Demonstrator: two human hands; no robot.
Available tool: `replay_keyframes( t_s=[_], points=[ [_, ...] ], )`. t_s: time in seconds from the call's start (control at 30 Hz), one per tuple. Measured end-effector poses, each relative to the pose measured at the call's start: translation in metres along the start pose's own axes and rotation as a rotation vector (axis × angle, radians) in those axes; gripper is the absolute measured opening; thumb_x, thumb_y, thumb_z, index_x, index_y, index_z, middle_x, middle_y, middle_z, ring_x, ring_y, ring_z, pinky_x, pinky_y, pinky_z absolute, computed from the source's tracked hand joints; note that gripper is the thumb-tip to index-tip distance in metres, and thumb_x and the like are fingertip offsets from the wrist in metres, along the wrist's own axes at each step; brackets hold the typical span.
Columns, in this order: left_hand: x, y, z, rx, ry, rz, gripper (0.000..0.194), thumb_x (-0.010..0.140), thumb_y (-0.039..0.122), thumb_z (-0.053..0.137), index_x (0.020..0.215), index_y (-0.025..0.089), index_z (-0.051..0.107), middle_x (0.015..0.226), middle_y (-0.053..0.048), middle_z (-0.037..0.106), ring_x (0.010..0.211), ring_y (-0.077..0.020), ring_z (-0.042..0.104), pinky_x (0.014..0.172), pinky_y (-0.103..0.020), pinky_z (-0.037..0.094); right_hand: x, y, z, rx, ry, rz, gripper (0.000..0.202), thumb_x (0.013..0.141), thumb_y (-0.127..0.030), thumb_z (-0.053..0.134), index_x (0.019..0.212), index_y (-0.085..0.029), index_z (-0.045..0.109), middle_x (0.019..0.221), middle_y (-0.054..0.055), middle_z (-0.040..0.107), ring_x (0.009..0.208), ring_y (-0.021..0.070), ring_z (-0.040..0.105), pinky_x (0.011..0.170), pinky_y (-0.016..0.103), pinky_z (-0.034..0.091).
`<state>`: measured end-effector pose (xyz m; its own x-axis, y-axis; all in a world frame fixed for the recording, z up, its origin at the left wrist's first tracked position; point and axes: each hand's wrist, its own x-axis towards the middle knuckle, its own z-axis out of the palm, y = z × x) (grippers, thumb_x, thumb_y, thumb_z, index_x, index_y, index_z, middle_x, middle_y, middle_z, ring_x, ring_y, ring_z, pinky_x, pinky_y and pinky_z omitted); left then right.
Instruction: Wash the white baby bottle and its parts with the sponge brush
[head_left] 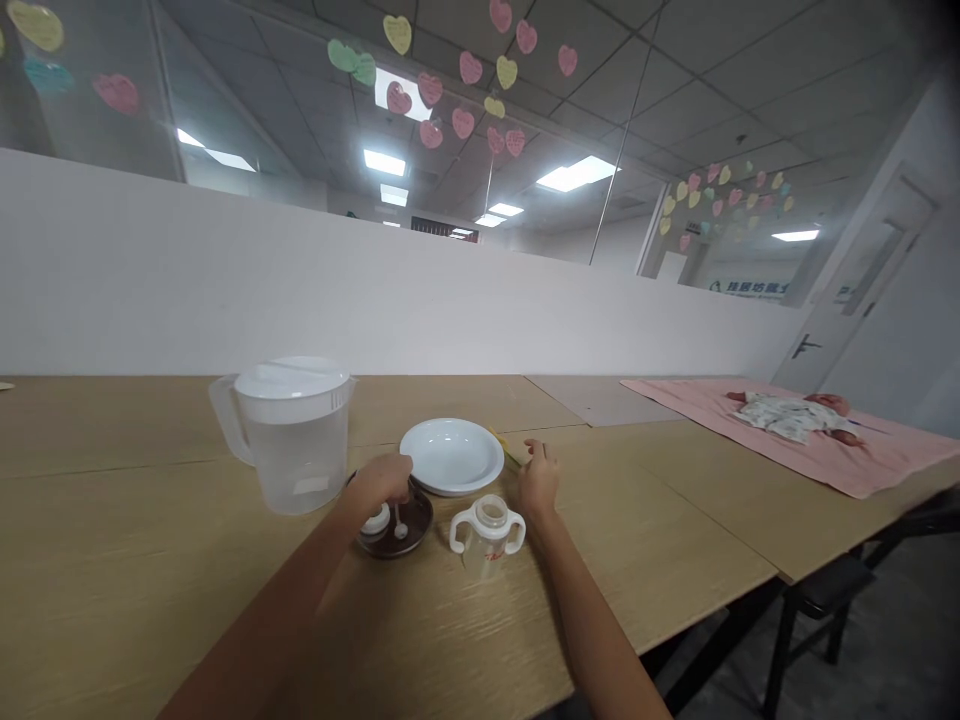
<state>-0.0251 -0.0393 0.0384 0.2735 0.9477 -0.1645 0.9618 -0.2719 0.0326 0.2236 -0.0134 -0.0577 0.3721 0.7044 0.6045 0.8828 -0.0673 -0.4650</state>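
My left hand (386,478) is closed over a dark brown dish (420,522), its fingers pinched at the upper end of a thin white straw (400,528) with a rounded end. Beside the straw in the dish sits a white round lid (376,518), partly covered by my wrist. A clear cup with two white handles (490,540) stands uncapped between my forearms. To its upper right is my right hand (538,478), fingers curled. A thin yellow-green thing (508,452) runs up to that hand; my fingers hide whether I grip it. Behind the cup lies a white plate (451,455).
A translucent lidded pitcher (300,440) stands left of the dish. Far right on the wooden table (645,560), a baby doll (795,415) lies on a pink cloth (874,465). A white wall (450,310) runs behind the table. Dark chairs (832,590) stand at the right.
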Motion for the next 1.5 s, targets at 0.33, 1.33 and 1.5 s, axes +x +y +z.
replay_keyframes(
  t_s=[0.33,1.33,1.5],
  points=[
    [-0.009,-0.014,-0.027,-0.196,-0.008,0.131,0.010,0.060,0.026,0.063,0.055,0.017,0.067,0.056,0.000,0.065,0.057,-0.0131,0.058,0.054,-0.019,0.040,-0.001,-0.001,0.000,0.075,0.008,-0.019,0.045,0.071,-0.001,0.031,0.106,-0.014,0.056,0.100,0.009,0.062,0.094,0.0210,0.054,0.082,0.030,0.031],
    [0.015,-0.019,-0.006,-0.044,0.321,-0.037,0.028,0.079,0.027,0.046,0.087,0.011,0.068,0.089,-0.015,0.069,0.083,-0.0218,0.063,0.069,-0.026,0.044,-0.001,-0.003,-0.001,0.074,0.001,-0.019,0.037,0.077,-0.005,0.033,0.102,-0.015,0.058,0.097,0.009,0.064,0.091,0.0206,0.055,0.080,0.030,0.028],
    [0.015,-0.013,-0.003,-0.022,0.317,-0.021,0.028,0.080,0.022,0.044,0.089,0.013,0.069,0.093,-0.014,0.069,0.087,-0.0217,0.063,0.072,-0.026,0.044,-0.002,-0.006,-0.004,0.079,0.090,-0.072,0.033,0.087,-0.016,0.031,0.103,-0.014,0.060,0.094,0.010,0.067,0.089,0.0208,0.055,0.084,0.031,0.028]
  ],
)
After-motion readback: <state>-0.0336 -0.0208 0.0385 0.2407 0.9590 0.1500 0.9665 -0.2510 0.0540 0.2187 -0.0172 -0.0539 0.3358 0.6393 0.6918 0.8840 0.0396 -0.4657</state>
